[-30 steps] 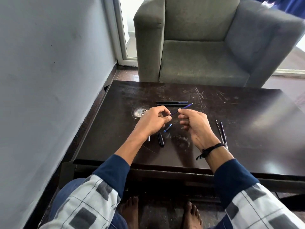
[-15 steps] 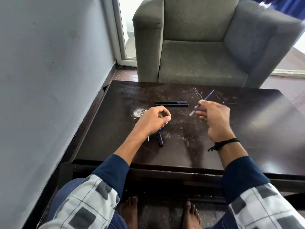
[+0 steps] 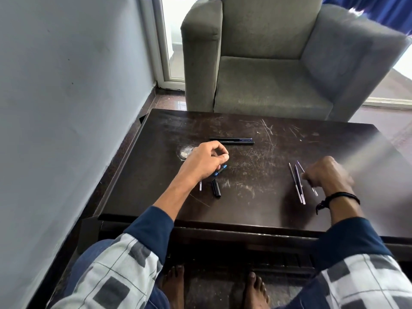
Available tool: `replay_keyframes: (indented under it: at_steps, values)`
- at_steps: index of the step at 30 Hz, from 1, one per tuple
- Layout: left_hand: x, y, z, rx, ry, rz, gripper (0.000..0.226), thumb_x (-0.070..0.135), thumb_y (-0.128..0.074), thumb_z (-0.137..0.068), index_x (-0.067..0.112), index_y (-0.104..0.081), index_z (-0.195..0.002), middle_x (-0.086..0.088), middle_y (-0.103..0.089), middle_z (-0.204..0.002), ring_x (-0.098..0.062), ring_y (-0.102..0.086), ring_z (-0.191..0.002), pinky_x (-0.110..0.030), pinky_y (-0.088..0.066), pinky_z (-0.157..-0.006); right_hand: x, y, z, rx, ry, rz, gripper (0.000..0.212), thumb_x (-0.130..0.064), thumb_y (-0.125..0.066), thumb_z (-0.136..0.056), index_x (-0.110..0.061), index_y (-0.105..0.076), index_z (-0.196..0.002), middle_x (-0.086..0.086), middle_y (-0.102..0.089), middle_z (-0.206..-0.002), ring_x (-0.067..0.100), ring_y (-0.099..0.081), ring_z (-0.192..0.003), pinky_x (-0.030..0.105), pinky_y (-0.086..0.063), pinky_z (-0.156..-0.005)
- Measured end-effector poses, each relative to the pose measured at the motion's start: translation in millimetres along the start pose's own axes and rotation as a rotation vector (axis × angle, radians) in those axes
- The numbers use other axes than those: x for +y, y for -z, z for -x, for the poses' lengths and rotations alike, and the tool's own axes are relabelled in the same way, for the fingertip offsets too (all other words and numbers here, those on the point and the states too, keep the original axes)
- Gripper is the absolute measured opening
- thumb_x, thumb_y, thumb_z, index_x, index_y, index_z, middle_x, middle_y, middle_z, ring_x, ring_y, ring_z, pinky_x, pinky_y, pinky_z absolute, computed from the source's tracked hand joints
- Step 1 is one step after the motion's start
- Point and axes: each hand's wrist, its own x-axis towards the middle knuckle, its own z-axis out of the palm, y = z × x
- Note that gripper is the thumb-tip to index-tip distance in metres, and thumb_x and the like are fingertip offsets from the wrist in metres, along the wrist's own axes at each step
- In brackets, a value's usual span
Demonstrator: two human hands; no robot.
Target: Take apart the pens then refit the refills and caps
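Item, dark scratched tabletop [image 3: 256, 204]: two whole pens [image 3: 231, 141] lie side by side at the far middle, evidently queued for stripping; a black cap [image 3: 216, 187] and a small pale part [image 3: 200, 185] rest just beside the left hand [image 3: 204, 160], which is curled shut, pinching a blue-tipped pen piece [image 3: 220, 170] (held ready, by my reading, for the next part). Item, right hand [image 3: 327, 175]: fingers closed on a thin refill [image 3: 314, 191] laid beside two refills [image 3: 297, 184], apparently sorting like with like. Half a second earlier it held that refill aloft near centre
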Motion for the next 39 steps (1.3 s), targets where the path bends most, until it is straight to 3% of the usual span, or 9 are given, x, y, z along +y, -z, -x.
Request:
replay_keyframes:
  at_steps: [3, 8, 12, 19, 24, 30, 39]
  values:
    - [0, 4, 0, 0.014, 0.000, 0.004, 0.004, 0.031, -0.067, -0.097, 0.030, -0.070, -0.095, 0.004, -0.072, -0.070, -0.002, -0.061, -0.064, -0.028, -0.048, -0.072, 2, -4, 0, 0.001, 0.016, 0.064, 0.011, -0.009, -0.071, -0.069, -0.007, -0.065, -0.078, 0.015, -0.060, -0.076, 0.034, -0.062, -0.080, 0.033, -0.045, -0.071]
    - [2, 11, 0, 0.037, 0.000, 0.020, 0.004, 0.031, -0.067, -0.097, 0.029, -0.071, -0.096, 0.005, -0.071, -0.069, -0.001, -0.062, -0.065, -0.026, -0.046, -0.072, 3, -7, -6, -0.012, 0.042, 0.087, 0.016, -0.020, -0.080, -0.068, -0.009, -0.071, -0.077, 0.013, -0.064, -0.077, 0.032, -0.062, -0.076, 0.033, -0.046, -0.070]
    - [1, 12, 0, 0.039, -0.005, 0.010, 0.003, 0.031, -0.068, -0.097, 0.029, -0.070, -0.096, 0.006, -0.070, -0.068, 0.002, -0.060, -0.062, -0.027, -0.046, -0.073, 3, -9, -7, -0.010, 0.063, 0.064, 0.018, -0.021, -0.080, -0.068, -0.010, -0.071, -0.079, 0.015, -0.069, -0.085, 0.034, -0.066, -0.083, 0.035, -0.049, -0.073]
    - [0, 8, 0, 0.031, 0.005, -0.007, 0.004, 0.033, -0.068, -0.096, 0.031, -0.070, -0.093, 0.004, -0.072, -0.068, -0.006, -0.063, -0.065, -0.040, -0.058, -0.085, 6, -12, -10, -0.006, 0.053, -0.004, 0.032, -0.031, -0.084, -0.062, -0.012, -0.071, -0.084, 0.012, -0.073, -0.092, 0.033, -0.069, -0.088, 0.035, -0.053, -0.079]
    - [2, 5, 2, 0.022, 0.011, -0.027, 0.003, 0.032, -0.068, -0.097, 0.030, -0.070, -0.095, 0.002, -0.073, -0.072, -0.008, -0.065, -0.069, -0.040, -0.058, -0.085, 8, -15, -22, -0.029, 0.040, -0.034, 0.038, -0.040, -0.081, -0.057, -0.014, -0.074, -0.084, 0.006, -0.076, -0.089, 0.026, -0.071, -0.086, 0.034, -0.054, -0.080]
    - [2, 3, 2, 0.013, 0.021, -0.045, 0.003, 0.032, -0.068, -0.097, 0.030, -0.070, -0.097, 0.001, -0.074, -0.074, -0.010, -0.067, -0.073, -0.040, -0.057, -0.086, 4, -13, -13, 0.000, 0.066, -0.055, 0.032, -0.038, -0.078, -0.067, -0.012, -0.072, -0.085, 0.009, -0.074, -0.091, 0.029, -0.070, -0.087, 0.032, -0.046, -0.071]
    - [-2, -1, 0, 0.009, 0.015, -0.056, 0.003, 0.030, -0.067, -0.098, 0.029, -0.070, -0.096, 0.001, -0.074, -0.073, -0.012, -0.067, -0.072, -0.039, -0.056, -0.083, 3, -12, -12, 0.014, 0.100, -0.037, 0.030, -0.036, -0.078, -0.070, -0.012, -0.073, -0.088, 0.011, -0.074, -0.095, 0.030, -0.069, -0.091, 0.032, -0.044, -0.073]
